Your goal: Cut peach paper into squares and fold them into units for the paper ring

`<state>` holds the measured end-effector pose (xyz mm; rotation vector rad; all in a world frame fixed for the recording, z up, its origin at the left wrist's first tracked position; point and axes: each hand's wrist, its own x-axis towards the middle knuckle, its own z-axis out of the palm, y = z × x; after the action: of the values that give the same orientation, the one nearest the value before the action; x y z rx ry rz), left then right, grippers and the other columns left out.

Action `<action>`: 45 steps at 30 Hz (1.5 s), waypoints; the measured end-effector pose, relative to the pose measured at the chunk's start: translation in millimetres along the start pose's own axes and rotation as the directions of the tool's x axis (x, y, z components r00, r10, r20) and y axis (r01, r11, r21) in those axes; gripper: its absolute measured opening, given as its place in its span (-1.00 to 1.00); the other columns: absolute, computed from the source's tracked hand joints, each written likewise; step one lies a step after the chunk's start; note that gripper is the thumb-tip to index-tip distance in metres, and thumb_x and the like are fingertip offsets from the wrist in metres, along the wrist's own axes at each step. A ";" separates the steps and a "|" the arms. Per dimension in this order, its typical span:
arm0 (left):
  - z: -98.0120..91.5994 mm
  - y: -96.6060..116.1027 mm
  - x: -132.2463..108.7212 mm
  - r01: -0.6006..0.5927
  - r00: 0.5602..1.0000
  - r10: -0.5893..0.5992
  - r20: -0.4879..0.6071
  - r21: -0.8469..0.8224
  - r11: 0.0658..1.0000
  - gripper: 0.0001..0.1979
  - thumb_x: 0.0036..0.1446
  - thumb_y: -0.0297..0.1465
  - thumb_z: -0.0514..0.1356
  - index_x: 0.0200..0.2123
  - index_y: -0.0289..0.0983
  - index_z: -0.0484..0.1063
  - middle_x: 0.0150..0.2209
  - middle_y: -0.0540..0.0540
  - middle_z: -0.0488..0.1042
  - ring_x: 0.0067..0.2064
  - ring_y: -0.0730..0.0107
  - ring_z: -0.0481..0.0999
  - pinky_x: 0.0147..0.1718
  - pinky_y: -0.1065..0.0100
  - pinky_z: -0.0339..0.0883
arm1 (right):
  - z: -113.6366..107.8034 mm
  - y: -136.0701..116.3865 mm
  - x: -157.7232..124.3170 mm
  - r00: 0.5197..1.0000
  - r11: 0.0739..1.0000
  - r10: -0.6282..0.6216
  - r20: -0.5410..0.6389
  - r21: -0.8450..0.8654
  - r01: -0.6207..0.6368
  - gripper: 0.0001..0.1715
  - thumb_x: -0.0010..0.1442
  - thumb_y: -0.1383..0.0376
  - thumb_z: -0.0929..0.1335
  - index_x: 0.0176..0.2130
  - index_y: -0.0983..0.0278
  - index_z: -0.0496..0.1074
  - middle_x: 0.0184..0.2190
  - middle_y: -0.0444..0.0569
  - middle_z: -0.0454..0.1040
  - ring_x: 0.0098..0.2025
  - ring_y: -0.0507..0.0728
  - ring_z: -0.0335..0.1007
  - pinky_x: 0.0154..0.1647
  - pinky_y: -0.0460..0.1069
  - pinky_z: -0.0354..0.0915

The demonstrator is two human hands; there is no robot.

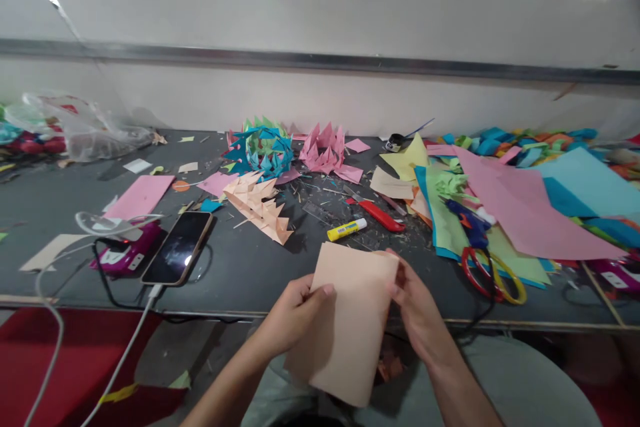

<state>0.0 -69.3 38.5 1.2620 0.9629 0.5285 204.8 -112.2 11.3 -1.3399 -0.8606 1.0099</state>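
Observation:
Between my hands is a folded sheet of peach paper (353, 327), held over my lap at the table's front edge. My left hand (296, 310) pinches its left side, thumb on top. At the upper right corner my right hand (417, 303) grips the paper's edge, some fingers hidden behind it. Just beyond the paper lie a yellow glue stick (347, 229) and a red utility knife (383, 215). A peach folded-paper piece with spiky points (260, 208) rests to the left of the glue stick.
Blue (270, 153) and pink (325, 150) spiky paper rings stand near the partition. A phone (179, 248) with a cable lies left. Scissors (493, 277), a blue glue gun (467, 221) and coloured sheets (530, 203) lie right. Paper scraps litter the dark table.

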 end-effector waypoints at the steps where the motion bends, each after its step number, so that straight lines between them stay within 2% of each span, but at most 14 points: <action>1: -1.1 0.6 -1.1 0.009 1.000 -0.010 0.028 0.015 1.000 -0.57 0.08 -0.08 0.08 -0.35 -0.39 0.36 -0.51 0.01 0.31 -0.49 0.54 0.22 -0.52 0.51 0.06 | -0.8 -6.8 4.4 0.996 0.992 -0.079 -0.045 -0.098 0.074 -0.21 -0.10 0.01 0.41 0.06 0.24 0.21 0.06 0.12 0.30 0.07 0.23 0.23 0.01 0.09 0.21; 2: -2.0 1.8 -2.5 0.025 0.998 -0.026 0.061 0.029 0.999 -0.58 0.09 -0.08 0.07 -0.33 -0.39 0.35 -0.50 0.01 0.30 -0.48 0.53 0.22 -0.51 0.50 0.06 | -1.3 -16.4 8.4 0.980 0.966 -0.179 -0.087 -0.203 0.159 -0.25 -0.09 0.01 0.40 0.05 0.23 0.23 0.07 0.10 0.29 0.09 0.23 0.20 0.04 0.08 0.18; 3: -2.6 3.5 -3.8 0.044 0.994 -0.048 0.097 0.045 0.998 -0.59 0.11 -0.09 0.05 -0.33 -0.38 0.33 -0.49 0.01 0.30 -0.48 0.53 0.22 -0.51 0.50 0.07 | -0.9 -28.3 12.1 0.966 0.928 -0.252 -0.052 -0.298 0.225 -0.31 -0.05 0.04 0.39 0.04 0.22 0.25 0.09 0.08 0.27 0.12 0.22 0.15 0.09 0.08 0.12; 4: -2.8 5.6 -5.0 0.059 0.990 -0.067 0.127 0.071 0.996 -0.60 0.12 -0.10 0.04 -0.34 -0.37 0.32 -0.49 0.02 0.28 -0.48 0.53 0.21 -0.52 0.50 0.06 | 0.6 -41.7 15.7 0.965 0.896 -0.258 0.045 -0.362 0.256 -0.41 -0.01 0.06 0.37 0.00 0.21 0.30 0.06 0.05 0.31 0.09 0.20 0.19 0.09 0.07 0.12; 5: -2.7 8.0 -5.9 0.067 0.985 -0.082 0.149 0.105 0.992 -0.61 0.13 -0.10 0.03 -0.37 -0.36 0.31 -0.50 0.02 0.26 -0.48 0.53 0.20 -0.53 0.50 0.05 | 3.5 -55.1 19.3 0.962 0.875 -0.208 0.176 -0.406 0.263 -0.49 0.01 0.07 0.36 -0.05 0.22 0.35 -0.03 0.03 0.39 0.00 0.18 0.28 0.03 0.05 0.17; 7: -1.9 12.6 -6.9 0.069 0.980 -0.100 0.170 0.178 0.982 -0.62 0.13 -0.12 0.02 -0.42 -0.35 0.29 -0.50 0.03 0.23 -0.48 0.53 0.18 -0.54 0.50 0.04 | 12.0 -77.7 26.1 0.910 0.833 -0.047 0.413 -0.486 0.264 -0.63 0.03 0.08 0.35 -0.19 0.22 0.45 -0.22 -0.04 0.50 -0.16 0.14 0.38 -0.11 -0.02 0.25; 8: -1.4 14.6 -7.1 0.072 0.979 -0.109 0.172 0.207 0.976 -0.63 0.14 -0.12 0.01 -0.43 -0.35 0.28 -0.50 0.03 0.23 -0.47 0.53 0.18 -0.54 0.49 0.03 | 16.7 -85.0 29.1 0.878 0.819 0.026 0.477 -0.513 0.255 -0.68 0.05 0.08 0.33 -0.28 0.23 0.48 -0.31 -0.08 0.52 -0.24 0.12 0.40 -0.18 -0.05 0.27; 10: -0.6 17.7 -7.2 0.095 0.976 -0.138 0.167 0.242 0.966 -0.64 0.14 -0.13 0.00 -0.44 -0.34 0.26 -0.50 0.03 0.22 -0.46 0.52 0.18 -0.54 0.50 0.02 | 24.3 -90.7 33.8 0.838 0.806 0.114 0.533 -0.543 0.235 -0.67 0.09 0.07 0.30 -0.40 0.26 0.50 -0.43 -0.12 0.52 -0.33 0.08 0.40 -0.30 -0.10 0.27; 13: -0.1 21.3 -7.9 0.127 0.972 -0.172 0.163 0.255 0.959 -0.63 0.13 -0.11 0.00 -0.46 -0.32 0.22 -0.51 0.04 0.18 -0.47 0.53 0.16 -0.56 0.49 -0.01 | 27.5 -85.3 36.7 0.837 0.815 0.139 0.529 -0.542 0.207 -0.63 0.10 0.06 0.28 -0.42 0.28 0.49 -0.45 -0.13 0.51 -0.37 0.06 0.39 -0.39 -0.13 0.23; 17: 1.0 26.3 -9.4 0.163 0.964 -0.203 0.169 0.224 0.961 -0.63 0.10 -0.11 0.03 -0.50 -0.30 0.18 -0.55 0.08 0.13 -0.51 0.56 0.11 -0.56 0.49 -0.03 | 23.1 -78.9 35.8 0.838 0.842 0.147 0.525 -0.511 0.173 -0.63 0.11 0.06 0.28 -0.41 0.29 0.49 -0.44 -0.13 0.51 -0.37 0.05 0.38 -0.42 -0.14 0.20; 22: 3.3 28.8 -9.8 0.224 0.945 -0.250 0.213 0.137 0.965 -0.65 0.10 -0.11 0.04 -0.48 -0.30 0.17 -0.55 0.08 0.15 -0.52 0.57 0.14 -0.56 0.49 -0.01 | 19.3 -81.0 34.3 0.830 0.868 0.179 0.528 -0.482 0.120 -0.64 0.09 0.06 0.30 -0.39 0.28 0.50 -0.42 -0.13 0.52 -0.36 0.06 0.39 -0.41 -0.14 0.22; 28: 3.5 26.1 -10.7 0.254 0.931 -0.265 0.251 0.074 0.964 -0.63 0.09 -0.09 0.06 -0.44 -0.31 0.20 -0.50 0.06 0.21 -0.50 0.57 0.16 -0.55 0.50 0.02 | 17.3 -80.3 32.6 0.836 0.856 0.212 0.506 -0.509 0.091 -0.69 0.07 0.10 0.32 -0.36 0.26 0.52 -0.40 -0.12 0.54 -0.34 0.07 0.42 -0.38 -0.13 0.24; 35: 3.4 25.5 -12.0 0.266 0.927 -0.267 0.264 0.043 0.963 -0.62 0.09 -0.09 0.07 -0.41 -0.34 0.24 -0.49 0.03 0.26 -0.48 0.55 0.20 -0.52 0.49 0.07 | 17.7 -80.1 31.0 0.837 0.844 0.226 0.499 -0.529 0.088 -0.67 0.06 0.08 0.32 -0.34 0.25 0.54 -0.36 -0.09 0.55 -0.30 0.11 0.44 -0.31 -0.10 0.28; 45: 2.8 23.8 -14.8 0.303 0.911 -0.292 0.291 0.009 0.953 -0.61 0.08 -0.09 0.08 -0.35 -0.36 0.30 -0.46 -0.01 0.32 -0.46 0.53 0.25 -0.51 0.48 0.08 | 19.3 -78.4 30.1 0.824 0.851 0.258 0.504 -0.523 0.053 -0.69 0.05 0.08 0.34 -0.34 0.22 0.55 -0.38 -0.09 0.56 -0.31 0.10 0.45 -0.33 -0.11 0.29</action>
<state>-1.5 -76.3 65.8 1.0968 0.8710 0.1157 204.1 -74.3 88.7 -1.5737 -1.6130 1.3558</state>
